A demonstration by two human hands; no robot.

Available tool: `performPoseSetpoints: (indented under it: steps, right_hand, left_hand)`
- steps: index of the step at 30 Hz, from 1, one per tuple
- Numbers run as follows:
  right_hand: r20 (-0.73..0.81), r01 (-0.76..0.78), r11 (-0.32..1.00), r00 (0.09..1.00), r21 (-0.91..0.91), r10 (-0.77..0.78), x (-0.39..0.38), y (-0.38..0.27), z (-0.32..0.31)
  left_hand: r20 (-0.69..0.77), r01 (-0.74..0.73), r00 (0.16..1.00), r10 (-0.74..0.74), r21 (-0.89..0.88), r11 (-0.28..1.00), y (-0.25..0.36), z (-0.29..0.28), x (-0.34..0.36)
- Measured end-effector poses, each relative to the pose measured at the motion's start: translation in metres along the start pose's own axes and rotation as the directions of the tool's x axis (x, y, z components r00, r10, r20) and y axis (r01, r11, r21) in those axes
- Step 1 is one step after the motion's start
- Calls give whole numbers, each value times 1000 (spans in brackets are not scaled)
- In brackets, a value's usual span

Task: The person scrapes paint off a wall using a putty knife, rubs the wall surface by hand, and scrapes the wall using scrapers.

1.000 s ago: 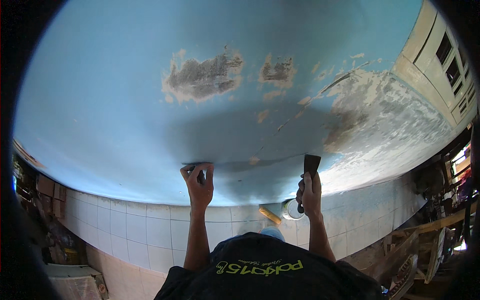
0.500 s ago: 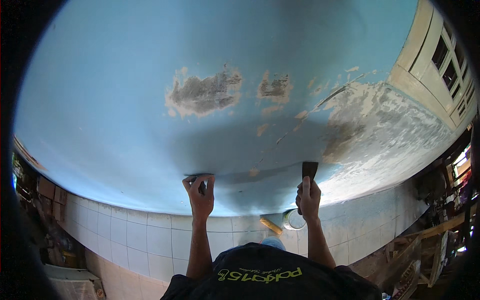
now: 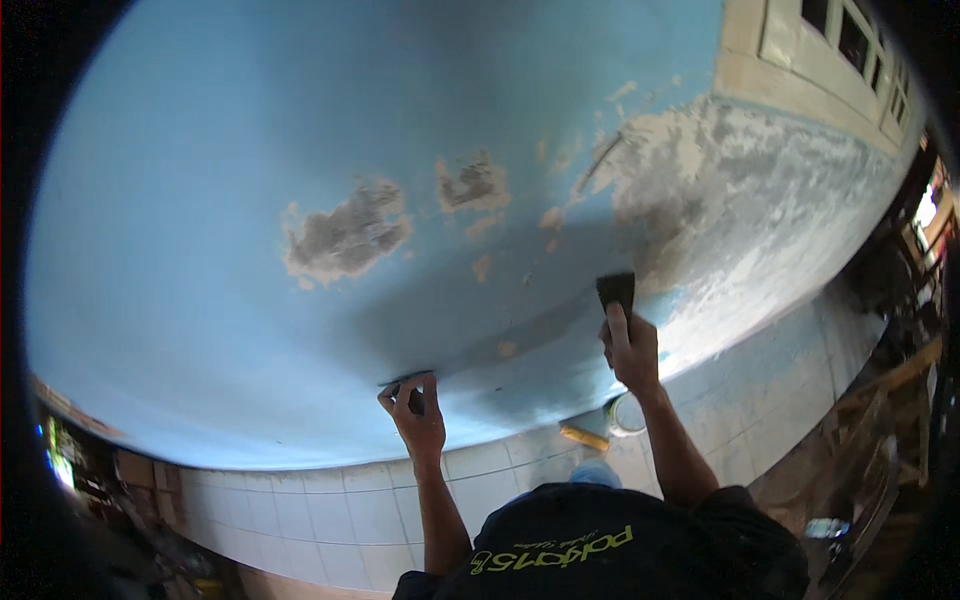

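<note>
Below the worn patches of a light blue wall (image 3: 180, 250), my right hand (image 3: 633, 355) grips a scraper (image 3: 616, 289) by its handle. Its dark, broad blade points up, close beside the grey bare patch (image 3: 770, 190); whether it touches the wall I cannot tell. Lower and to the left, my left hand (image 3: 420, 430) pinches a dark thin-edged plate (image 3: 407, 379) between thumb and fingers. That plate shows edge-on near the wall, its face hidden. Higher up are two smaller bare patches, a wide one (image 3: 350, 235) and a narrow one (image 3: 472, 183), with a short crack (image 3: 602, 163) farther right.
White tiles (image 3: 320, 520) line the wall's lower part. A white bucket (image 3: 627, 412) and a yellow roller-like object (image 3: 584, 437) stand below my right hand. A pale window frame (image 3: 830, 75) is at upper right. Wooden pieces (image 3: 900, 370) crowd the right side.
The view has turned, so the wall patches appear shifted left and tilted. My right hand with the scraper sits slightly higher on the wall. My left hand keeps its pinch on the plate.
</note>
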State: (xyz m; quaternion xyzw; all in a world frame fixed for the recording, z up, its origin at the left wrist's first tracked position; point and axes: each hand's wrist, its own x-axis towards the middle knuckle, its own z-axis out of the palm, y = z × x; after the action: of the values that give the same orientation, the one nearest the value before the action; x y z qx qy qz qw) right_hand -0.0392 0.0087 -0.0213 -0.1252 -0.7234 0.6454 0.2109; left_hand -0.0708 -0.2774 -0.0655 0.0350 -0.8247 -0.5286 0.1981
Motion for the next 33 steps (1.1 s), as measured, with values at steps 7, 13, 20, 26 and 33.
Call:
performPoseSetpoints:
  steps: [7,13,20,26,33]
  right_hand:
    - [46,-125,969,992,212,118,-2,11,2]
    - [-15,33,995,999,91,-32,7,-16,7]
    - [-61,-104,991,992,80,109,-4,5,5]
    - [-38,-47,998,998,34,48,-1,-14,5]
    - [-75,-54,998,996,-16,53,4,-14,5]
  left_hand:
    - [25,-25,999,26,-14,1000,3,5,3]
    - [11,-26,1000,26,34,999,-5,0,2]
    - [18,-26,1000,26,39,999,-13,2,4]
    - [-12,66,998,-67,-61,996,-5,-1,2]
    - [38,-83,996,79,113,990,-13,-1,5]
